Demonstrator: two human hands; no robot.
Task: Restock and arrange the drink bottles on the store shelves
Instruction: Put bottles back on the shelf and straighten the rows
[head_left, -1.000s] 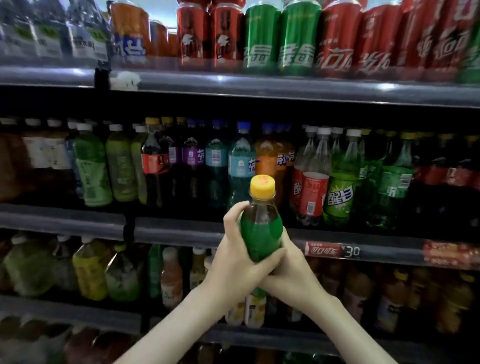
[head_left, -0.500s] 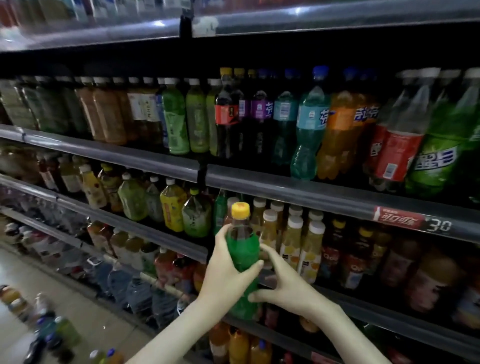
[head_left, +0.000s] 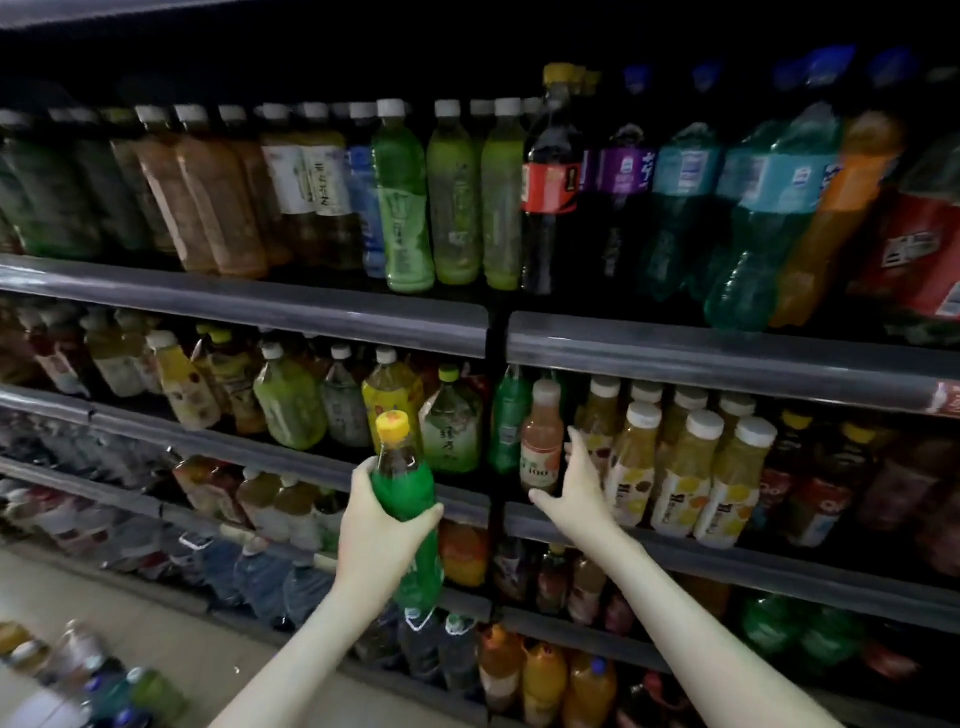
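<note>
The bottle with the green wrap (head_left: 404, 491) is clear plastic. Its bare neck is glossy and shows dark drink through the wall, while the wrap is a smooth film with a slight shine. Its yellow cap (head_left: 393, 419) is opaque plastic. The shelf-edge rails (head_left: 727, 358) are smooth grey strips with a dull sheen that catches the light; whether they are plastic or metal cannot be told. The juice bottles (head_left: 680, 483) are translucent plastic with glossy printed labels and matt white caps. The cola bottle (head_left: 550, 234) is shiny clear plastic with a red film label. The green tea bottles (head_left: 405, 218) wear satin full-length sleeves. The floor (head_left: 171, 639) is pale, hard and smooth.
</note>
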